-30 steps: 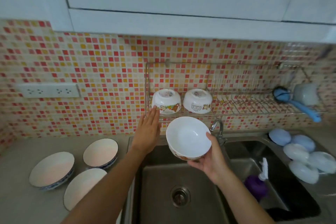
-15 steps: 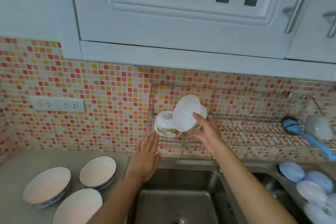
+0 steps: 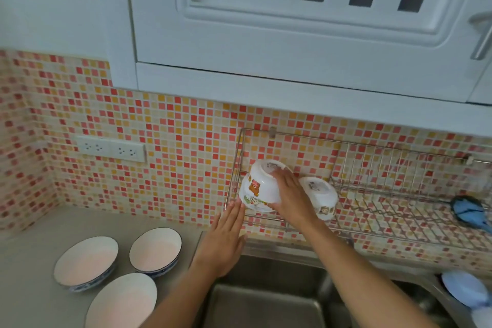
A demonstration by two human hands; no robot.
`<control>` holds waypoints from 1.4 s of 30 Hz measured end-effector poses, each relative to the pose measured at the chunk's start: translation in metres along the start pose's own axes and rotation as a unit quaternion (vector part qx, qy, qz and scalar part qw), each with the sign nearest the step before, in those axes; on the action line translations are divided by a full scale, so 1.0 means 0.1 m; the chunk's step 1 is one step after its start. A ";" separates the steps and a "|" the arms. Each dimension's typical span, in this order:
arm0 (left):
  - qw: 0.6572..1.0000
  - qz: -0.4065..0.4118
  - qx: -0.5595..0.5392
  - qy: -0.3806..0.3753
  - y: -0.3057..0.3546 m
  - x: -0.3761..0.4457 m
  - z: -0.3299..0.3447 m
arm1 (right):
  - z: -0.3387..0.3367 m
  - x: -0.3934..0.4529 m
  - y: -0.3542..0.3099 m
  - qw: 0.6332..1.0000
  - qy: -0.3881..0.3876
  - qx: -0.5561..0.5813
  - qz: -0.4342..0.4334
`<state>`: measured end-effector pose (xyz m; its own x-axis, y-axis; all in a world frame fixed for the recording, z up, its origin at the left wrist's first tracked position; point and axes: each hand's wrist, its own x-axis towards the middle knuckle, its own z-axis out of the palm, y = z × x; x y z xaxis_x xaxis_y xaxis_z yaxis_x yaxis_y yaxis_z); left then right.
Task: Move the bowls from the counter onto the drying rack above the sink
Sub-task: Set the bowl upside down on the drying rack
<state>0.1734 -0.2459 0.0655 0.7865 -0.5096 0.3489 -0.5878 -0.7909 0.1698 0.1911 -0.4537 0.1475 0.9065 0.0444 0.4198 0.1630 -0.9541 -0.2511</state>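
A wire drying rack (image 3: 372,231) hangs on the tiled wall above the sink (image 3: 266,301). My right hand (image 3: 290,197) grips a white cartoon bowl (image 3: 257,186), upside down at the rack's left end; it seems to sit over another bowl, whose rim shows below. A second upturned cartoon bowl (image 3: 320,194) stands just right of my hand. My left hand (image 3: 226,237) is flat and empty, fingertips at the rack's front left corner. Three blue-rimmed bowls stay on the counter: left (image 3: 86,261), middle (image 3: 155,249), front (image 3: 122,301).
A blue brush (image 3: 467,212) lies at the rack's right end. Pale blue dishes (image 3: 463,287) sit beside the sink at the lower right. White wall cabinets (image 3: 292,34) hang close above the rack. A double socket (image 3: 111,149) is on the tiles at left.
My right hand lifted the white bowl from over the sink, turned it over and set it down at the rack's left end. The left hand stayed by the rack's corner.
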 end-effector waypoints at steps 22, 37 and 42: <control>0.999 -0.032 0.007 -0.016 0.31 0.23 -0.09 | 0.07 -0.41 0.55 0.991 -0.020 -0.095 0.092; 1.000 -0.023 0.008 -0.019 0.45 0.76 0.03 | -0.04 -0.51 0.62 0.970 -0.130 -0.117 0.167; 0.999 -0.032 0.010 -0.019 0.47 0.72 0.01 | 0.00 -0.51 0.63 0.971 -0.116 -0.116 0.172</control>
<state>0.2029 -0.3204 0.0975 0.8293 -0.4693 0.3034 -0.5321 -0.8291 0.1717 0.1558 -0.5163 0.1100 0.9598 -0.2482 0.1310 -0.2322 -0.9644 -0.1265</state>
